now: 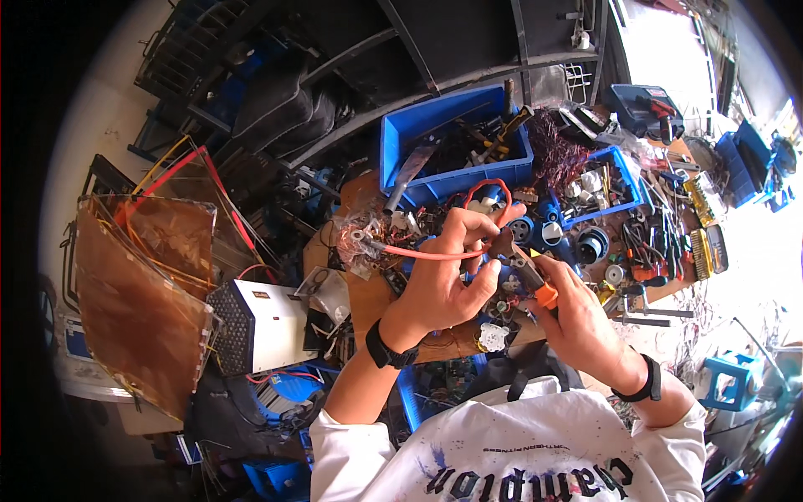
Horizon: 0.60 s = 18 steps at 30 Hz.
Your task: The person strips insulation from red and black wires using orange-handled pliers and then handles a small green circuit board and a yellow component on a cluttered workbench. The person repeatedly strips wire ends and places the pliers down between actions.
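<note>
My left hand [447,289] is closed on a thick red cable [435,254]. One end of the cable sticks out to the left and carries a metal ring lug [358,238]; the rest loops up behind my fingers. In my right hand [577,322] is a pair of pliers [525,269] with orange grips. Its jaws are right beside the cable and my left fingertips; I cannot tell whether they touch the cable. Both hands are raised above the cluttered workbench [368,305].
A blue crate [456,181] of tools stands behind my hands, with a smaller blue tray [627,203] of parts to its right. Hand tools [644,243] crowd the bench's right side. At left are a white metal box [274,322] and a brown translucent sheet [138,293].
</note>
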{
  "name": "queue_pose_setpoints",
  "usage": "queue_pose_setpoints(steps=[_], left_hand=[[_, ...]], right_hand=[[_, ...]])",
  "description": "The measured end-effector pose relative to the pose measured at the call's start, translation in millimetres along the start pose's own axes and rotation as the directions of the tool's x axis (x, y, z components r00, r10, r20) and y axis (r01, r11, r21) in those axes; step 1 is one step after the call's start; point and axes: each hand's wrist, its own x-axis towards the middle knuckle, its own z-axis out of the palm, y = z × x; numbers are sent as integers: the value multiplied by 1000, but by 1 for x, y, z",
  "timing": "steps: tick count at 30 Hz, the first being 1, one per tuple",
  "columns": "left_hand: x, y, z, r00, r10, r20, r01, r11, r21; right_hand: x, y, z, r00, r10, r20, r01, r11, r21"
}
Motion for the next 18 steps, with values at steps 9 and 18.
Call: queue_pose_setpoints(steps=[9, 18], left_hand=[[0, 10, -4, 997, -76, 23, 76, 997, -12], [-2, 5, 1, 982, -91, -168, 96, 995, 22]], right_hand=[[15, 28, 20, 988, -37, -149, 29, 998, -58], [31, 51, 22, 956, -191, -224, 135, 960, -245]])
